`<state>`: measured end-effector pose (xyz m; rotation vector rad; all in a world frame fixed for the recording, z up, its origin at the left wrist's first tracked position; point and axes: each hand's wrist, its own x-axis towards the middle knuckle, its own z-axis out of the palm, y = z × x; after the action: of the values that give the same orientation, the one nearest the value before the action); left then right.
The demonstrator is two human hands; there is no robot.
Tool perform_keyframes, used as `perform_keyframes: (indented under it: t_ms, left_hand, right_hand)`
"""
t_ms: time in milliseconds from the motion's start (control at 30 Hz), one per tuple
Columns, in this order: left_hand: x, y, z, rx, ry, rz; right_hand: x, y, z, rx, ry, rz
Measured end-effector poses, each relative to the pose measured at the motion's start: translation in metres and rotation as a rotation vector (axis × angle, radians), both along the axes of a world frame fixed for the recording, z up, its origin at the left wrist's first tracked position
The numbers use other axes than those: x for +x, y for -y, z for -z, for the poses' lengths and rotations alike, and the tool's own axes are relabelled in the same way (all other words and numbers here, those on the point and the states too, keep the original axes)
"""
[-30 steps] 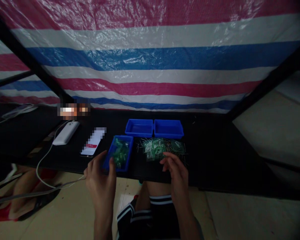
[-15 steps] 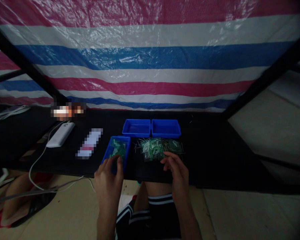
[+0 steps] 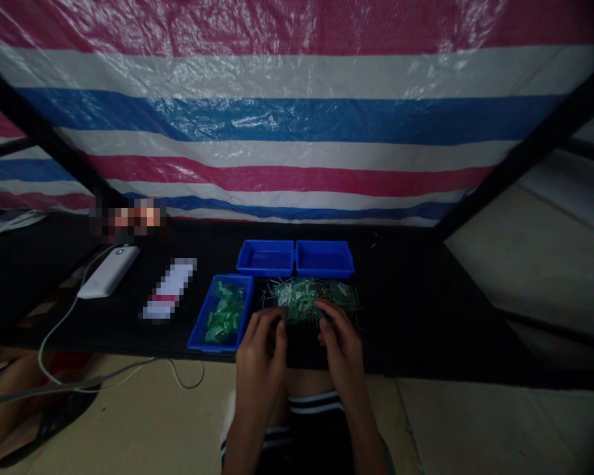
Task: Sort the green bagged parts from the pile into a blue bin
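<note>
My left hand [image 3: 261, 340] is at the near left edge of a pile of small clear green-tinted plastic bags [image 3: 299, 297], its thumb and forefinger apart with nothing visible between them. At the pile's near right edge, my right hand [image 3: 342, 336] has its forefinger stretched out toward the bags and its thumb apart. Thin metal pins or screws [image 3: 352, 309], too small to tell which, lie loose around and under the bags. Left of the pile, a blue tray [image 3: 197, 335] holds more green-tinted bags [image 3: 224, 316].
Two blue trays [image 3: 266, 256] stand side by side behind the pile. A pixelated flat object [image 3: 171, 288] and a white box-shaped device [image 3: 109, 272] with a cable lie to the left. A striped tarp [image 3: 297, 119] hangs behind the black table [image 3: 416, 310]. Another person's leg shows lower left.
My left hand has moved right, from over the bag-filled blue tray to the edge of the pile. My right hand stays by the pile. The view has shifted slightly.
</note>
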<state>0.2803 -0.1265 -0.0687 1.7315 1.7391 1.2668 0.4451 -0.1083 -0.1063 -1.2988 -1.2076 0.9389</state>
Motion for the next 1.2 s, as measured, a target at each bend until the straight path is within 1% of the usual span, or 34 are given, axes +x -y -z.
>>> perform_keyframes:
  t_ms: [33, 100, 200, 333, 467, 567, 633, 733, 867, 933, 1067, 1200]
  left_hand:
    - [0.004, -0.002, 0.006, -0.011, -0.002, -0.001]
    - [0.010, -0.005, 0.018, -0.041, 0.013, -0.053]
    - [0.012, -0.006, 0.029, -0.101, 0.045, -0.093]
    - [0.011, -0.007, 0.033, -0.121, 0.077, -0.071]
    - [0.009, -0.009, 0.038, -0.102, 0.116, -0.074]
    - [0.006, -0.012, 0.044, -0.105, 0.205, -0.083]
    - [0.004, -0.012, 0.046, -0.130, 0.299, -0.073]
    - [0.003, -0.011, 0.041, -0.159, 0.424, -0.058]
    - [0.006, -0.009, 0.027, -0.170, 0.533, -0.033]
    - [0.007, -0.007, 0.020, -0.191, 0.581, -0.019]
    - [0.007, -0.003, 0.009, -0.242, 0.687, 0.014]
    - [0.012, -0.002, 0.005, -0.254, 0.864, -0.001]
  right_hand:
    - [-0.001, 0.000, 0.000, 0.009, 0.014, -0.020]
    - [-0.003, 0.000, -0.002, 0.024, 0.038, -0.053]
    - [-0.006, 0.002, -0.007, 0.017, 0.064, -0.090]
    - [-0.013, 0.003, -0.008, -0.016, 0.034, -0.131]
    - [-0.021, 0.003, -0.004, -0.013, -0.012, -0.171]
    - [-0.023, 0.002, -0.001, -0.015, -0.042, -0.179]
    - [-0.022, 0.001, 0.000, -0.024, -0.065, -0.191]
    - [-0.021, 0.001, -0.001, -0.059, -0.110, -0.204]
    - [-0.021, 0.001, -0.005, -0.086, -0.190, -0.199]
    - [-0.021, 0.001, -0.007, -0.073, -0.177, -0.158]
    - [-0.019, 0.001, -0.013, -0.041, -0.129, -0.022]
    - [-0.016, 0.003, -0.018, -0.044, -0.197, 0.069]
